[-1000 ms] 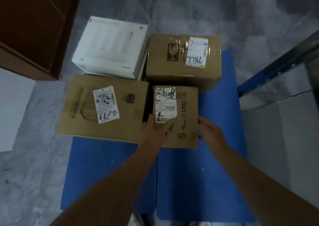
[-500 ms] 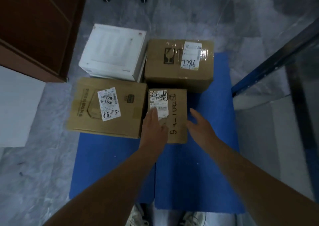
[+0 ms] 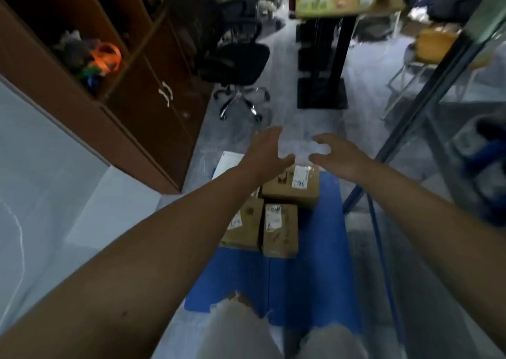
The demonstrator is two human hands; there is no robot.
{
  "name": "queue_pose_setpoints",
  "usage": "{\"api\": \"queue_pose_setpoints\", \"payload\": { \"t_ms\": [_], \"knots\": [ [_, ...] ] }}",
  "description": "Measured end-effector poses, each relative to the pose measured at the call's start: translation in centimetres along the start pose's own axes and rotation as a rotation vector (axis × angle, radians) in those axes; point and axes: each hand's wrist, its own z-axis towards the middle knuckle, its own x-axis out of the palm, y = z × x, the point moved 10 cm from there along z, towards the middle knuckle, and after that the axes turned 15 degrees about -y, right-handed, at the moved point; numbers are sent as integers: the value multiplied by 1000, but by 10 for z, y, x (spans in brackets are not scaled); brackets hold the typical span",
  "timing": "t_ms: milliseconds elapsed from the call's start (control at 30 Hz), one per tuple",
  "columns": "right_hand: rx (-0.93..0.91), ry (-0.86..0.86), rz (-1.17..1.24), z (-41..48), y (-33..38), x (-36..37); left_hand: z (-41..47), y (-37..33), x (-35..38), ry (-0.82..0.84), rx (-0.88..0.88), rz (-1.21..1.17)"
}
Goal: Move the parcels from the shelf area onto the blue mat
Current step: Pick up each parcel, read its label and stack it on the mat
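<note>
A blue mat [image 3: 306,282] lies on the floor below me. Several parcels rest on its far half: a small brown box [image 3: 280,231] with a white label, a brown box [image 3: 245,228] to its left partly hidden by my left forearm, a taped brown box [image 3: 297,186] behind them, and a white box [image 3: 228,163] at the far left. My left hand [image 3: 264,154] and my right hand [image 3: 338,154] are raised well above the parcels, fingers spread, holding nothing.
A brown cabinet [image 3: 131,93] stands at the left with an orange item on its shelf. A black office chair [image 3: 236,65] and a black table post [image 3: 324,65] stand ahead. A metal shelf frame [image 3: 427,106] with blue edging rises at the right.
Both hands have let go of the small brown box and risen away from it. The camera has tilted up and back, so the room ahead is now in view.
</note>
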Motion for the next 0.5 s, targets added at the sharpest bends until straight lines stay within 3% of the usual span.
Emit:
{"api": "queue_pose_setpoints", "payload": {
  "t_ms": [200,500],
  "knots": [
    [-108,-104,-101,-26,97,-89,30,-88,-82,37,199,31],
    [28,-429,-196,-83,158,-161,28,-147,-152,151,470,-7]
  ]
}}
